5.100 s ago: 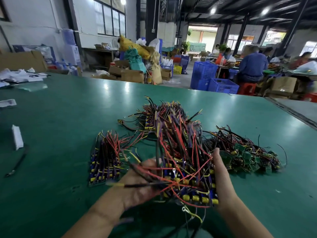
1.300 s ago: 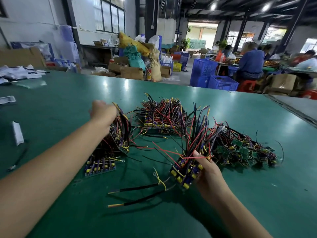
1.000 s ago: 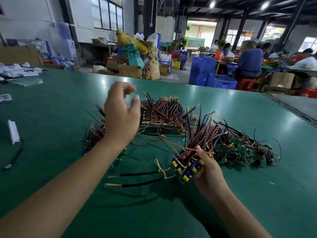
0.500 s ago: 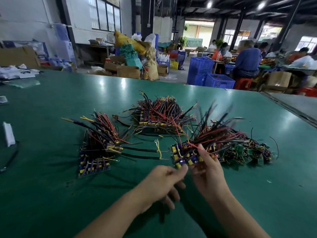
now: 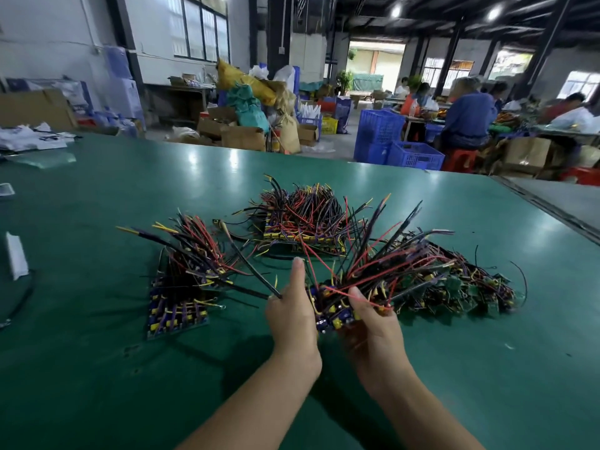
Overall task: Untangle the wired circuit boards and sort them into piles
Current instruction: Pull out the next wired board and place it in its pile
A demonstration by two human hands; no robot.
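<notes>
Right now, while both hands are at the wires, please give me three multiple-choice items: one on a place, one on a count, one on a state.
1. On which side of the held bundle lies the green-board pile? A. left B. right C. under it
2. How many piles lie on the table, the bundle not counted? A. one B. five C. three
3. Who holds the bundle? A. left hand and right hand together B. no hand C. left hand alone
Key: 1 B, it lies beyond the right hand. 2 C, left pile, far pile, green-board pile. 3 A, both hands grip it.
</notes>
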